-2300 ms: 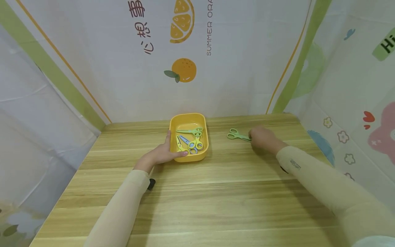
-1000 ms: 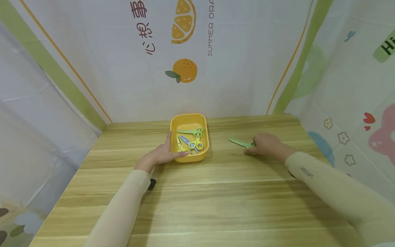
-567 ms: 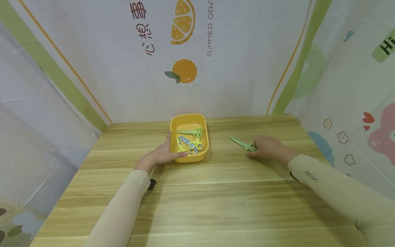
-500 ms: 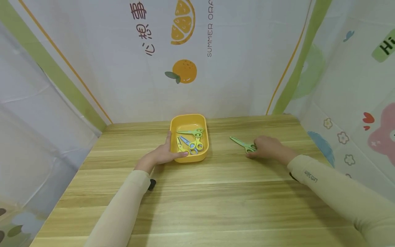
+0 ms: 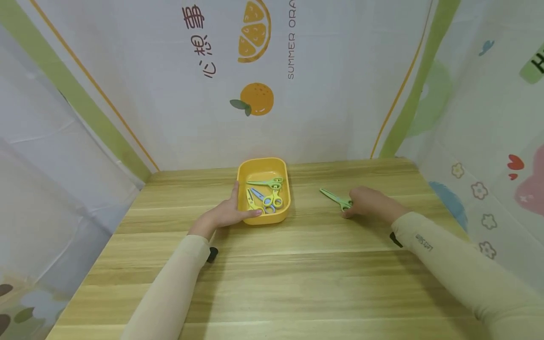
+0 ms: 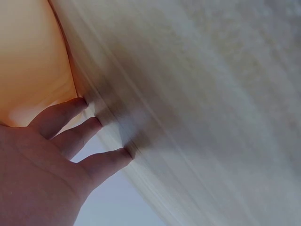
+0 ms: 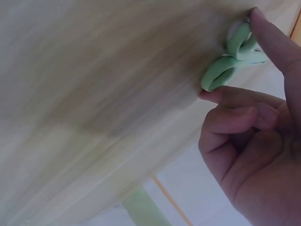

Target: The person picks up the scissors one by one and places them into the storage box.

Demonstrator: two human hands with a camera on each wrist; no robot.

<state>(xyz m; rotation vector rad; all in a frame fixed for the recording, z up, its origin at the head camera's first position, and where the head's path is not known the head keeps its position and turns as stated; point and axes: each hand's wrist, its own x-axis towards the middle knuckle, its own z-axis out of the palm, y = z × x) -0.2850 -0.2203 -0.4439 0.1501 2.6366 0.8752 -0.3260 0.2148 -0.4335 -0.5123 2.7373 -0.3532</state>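
Observation:
A yellow plastic bin (image 5: 269,220) stands at the back of the table in the head view. My left hand (image 5: 224,213) rests spread at its near left corner, thumb lying over the front rim. The fingers (image 6: 106,162) reach down beside the bin wall to the tabletop. Off to the right, a pair of green scissors (image 5: 333,196) lies flat, blades pointing left toward the bin. My right hand (image 5: 369,203) pinches its handle loops between thumb and forefinger; in the right wrist view the other fingers curl into the palm.
Inside the bin lie green scissors (image 5: 268,183), blue scissors (image 5: 257,193) and yellow scissors (image 5: 250,200), with another yellow-green pair overlapping the blue. A printed white curtain (image 5: 323,118) hangs behind the wooden table (image 5: 289,283).
The green scissors have turned around: their handles pointed left before, their blades do now. My right hand has shifted from the blade end to the handles. My left hand stays at the bin.

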